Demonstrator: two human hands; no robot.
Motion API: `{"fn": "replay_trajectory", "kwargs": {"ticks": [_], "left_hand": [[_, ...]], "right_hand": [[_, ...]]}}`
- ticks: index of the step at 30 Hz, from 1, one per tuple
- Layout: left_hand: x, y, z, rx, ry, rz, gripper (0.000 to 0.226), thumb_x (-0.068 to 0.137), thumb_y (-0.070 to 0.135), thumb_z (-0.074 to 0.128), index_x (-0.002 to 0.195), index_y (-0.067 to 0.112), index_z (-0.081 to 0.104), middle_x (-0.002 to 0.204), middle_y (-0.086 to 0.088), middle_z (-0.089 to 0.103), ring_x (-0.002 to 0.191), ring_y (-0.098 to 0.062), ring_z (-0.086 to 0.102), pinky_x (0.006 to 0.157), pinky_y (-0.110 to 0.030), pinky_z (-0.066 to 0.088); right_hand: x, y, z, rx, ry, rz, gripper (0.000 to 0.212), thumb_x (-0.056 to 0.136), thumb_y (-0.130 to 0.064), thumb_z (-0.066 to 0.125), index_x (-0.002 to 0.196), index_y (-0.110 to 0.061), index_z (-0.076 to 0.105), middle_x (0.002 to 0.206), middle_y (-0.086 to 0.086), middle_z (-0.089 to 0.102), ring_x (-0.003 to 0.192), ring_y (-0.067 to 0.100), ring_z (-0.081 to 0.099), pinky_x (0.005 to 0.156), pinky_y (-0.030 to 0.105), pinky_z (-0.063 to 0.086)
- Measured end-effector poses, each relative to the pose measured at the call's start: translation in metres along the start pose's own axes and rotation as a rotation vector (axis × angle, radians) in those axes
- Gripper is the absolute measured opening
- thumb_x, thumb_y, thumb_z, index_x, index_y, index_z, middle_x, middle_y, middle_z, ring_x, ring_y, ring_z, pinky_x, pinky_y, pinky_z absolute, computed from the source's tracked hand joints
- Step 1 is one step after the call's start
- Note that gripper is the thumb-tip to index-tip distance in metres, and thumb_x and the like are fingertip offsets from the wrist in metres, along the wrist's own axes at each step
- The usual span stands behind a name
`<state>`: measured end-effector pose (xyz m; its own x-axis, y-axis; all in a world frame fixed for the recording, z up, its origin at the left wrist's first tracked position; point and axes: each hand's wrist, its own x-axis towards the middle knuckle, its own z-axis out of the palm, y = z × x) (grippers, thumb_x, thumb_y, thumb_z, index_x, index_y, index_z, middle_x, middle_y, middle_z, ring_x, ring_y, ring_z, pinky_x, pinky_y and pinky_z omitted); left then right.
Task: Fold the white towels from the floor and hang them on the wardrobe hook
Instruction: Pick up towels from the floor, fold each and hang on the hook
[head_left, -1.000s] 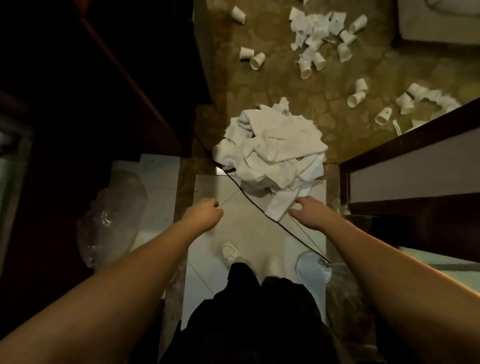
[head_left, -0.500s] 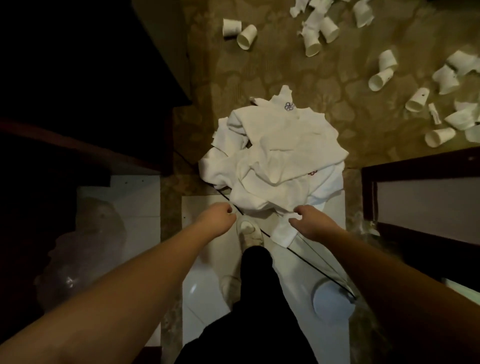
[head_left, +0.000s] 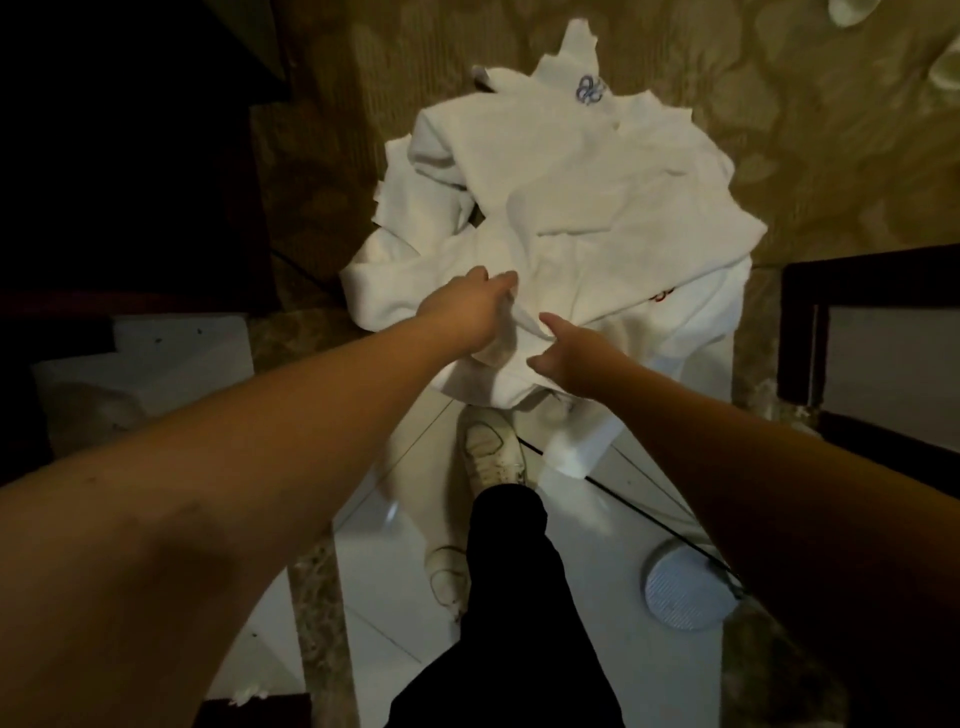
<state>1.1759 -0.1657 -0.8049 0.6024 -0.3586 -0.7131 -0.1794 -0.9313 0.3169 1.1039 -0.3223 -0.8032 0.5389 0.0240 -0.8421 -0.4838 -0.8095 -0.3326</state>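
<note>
A crumpled pile of white towels (head_left: 571, 208) lies on the floor where patterned carpet meets pale tile; one towel shows a blue emblem (head_left: 589, 91), another a red mark. My left hand (head_left: 467, 309) rests on the near left part of the pile, fingers stretched forward into a raised fold. My right hand (head_left: 563, 356) hovers over the pile's near edge just beside it, thumb and fingers spread, holding nothing. A loose towel end (head_left: 576, 447) hangs toward me over the tile. No wardrobe hook is in view.
My white shoe (head_left: 491, 449) and black trouser leg (head_left: 514, 597) stand just below the pile. A black cable (head_left: 649, 514) crosses the tile to a round white disc (head_left: 685, 590). Dark furniture (head_left: 130, 156) flanks the left; a dark frame (head_left: 810, 332) stands at right.
The camera dropped closer to the pile. Both hands moved forward from the tile in front of the pile onto its near part and came closer together.
</note>
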Motion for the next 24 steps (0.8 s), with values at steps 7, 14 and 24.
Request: {"fn": "replay_trajectory", "kwargs": {"ticks": [7, 14, 24], "left_hand": [[0.002, -0.012, 0.038, 0.15, -0.127, 0.067, 0.055, 0.093, 0.019, 0.062, 0.145, 0.024, 0.044, 0.142, -0.012, 0.048, 0.12, -0.033, 0.051, 0.086, -0.04, 0.044], [0.019, -0.014, 0.031, 0.106, -0.112, 0.048, 0.042, 0.09, 0.016, 0.067, 0.13, 0.019, 0.058, 0.119, -0.007, 0.059, 0.09, -0.022, 0.051, 0.078, -0.031, 0.043], [-0.059, 0.001, 0.028, -0.007, -0.037, 0.211, 0.005, 0.095, 0.018, 0.057, 0.093, 0.017, 0.052, 0.103, -0.005, 0.053, 0.09, -0.023, 0.05, 0.072, -0.031, 0.034]], "right_hand": [[-0.001, 0.025, 0.018, -0.094, 0.028, -0.025, 0.043, 0.096, -0.025, 0.062, 0.138, -0.019, 0.053, 0.123, 0.007, 0.068, 0.113, 0.027, 0.061, 0.094, 0.033, 0.047], [0.017, 0.009, 0.007, -0.16, -0.082, -0.046, 0.072, 0.096, -0.022, 0.065, 0.157, -0.014, 0.029, 0.14, 0.007, 0.061, 0.128, 0.027, 0.055, 0.105, 0.033, 0.04], [-0.047, 0.011, 0.014, -0.27, 0.188, -0.172, 0.024, 0.094, -0.025, 0.068, 0.112, -0.01, 0.064, 0.096, 0.008, 0.068, 0.095, 0.03, 0.065, 0.076, 0.03, 0.043]]}}
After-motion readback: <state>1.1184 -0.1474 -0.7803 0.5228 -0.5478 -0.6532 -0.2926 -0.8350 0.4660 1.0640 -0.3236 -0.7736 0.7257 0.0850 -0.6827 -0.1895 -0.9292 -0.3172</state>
